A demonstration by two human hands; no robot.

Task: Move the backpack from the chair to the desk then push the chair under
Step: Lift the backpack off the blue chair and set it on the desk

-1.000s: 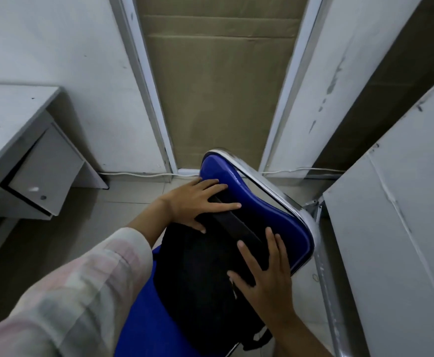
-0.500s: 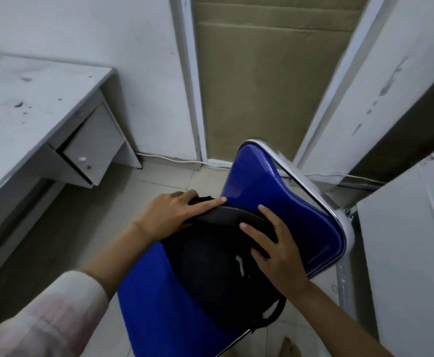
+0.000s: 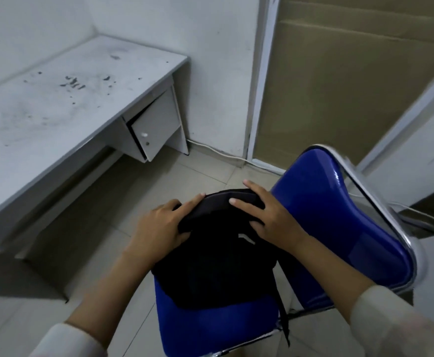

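Desk (image 3: 63, 119) lies up-left, w/ bare floor between it and the chair (image 3: 334, 228). Left hand (image 3: 159, 228) and right hand (image 3: 270, 220) both clamp the backpack (image 3: 210, 266) at its top edge; bag sits on the seat, long axis running toward the person. Left hand's nearer the desk. Bag's underside and chair legs are hidden.

The black fabric backpack (image 3: 215, 269) sits on the seat of the blue padded chair with a chrome frame (image 3: 334, 228), before its backrest. The left hand (image 3: 159, 228) and right hand (image 3: 270, 217) flank its top — apparently gripping it. The grey laminate worktop (image 3: 56, 112) stands to the left, well apart.
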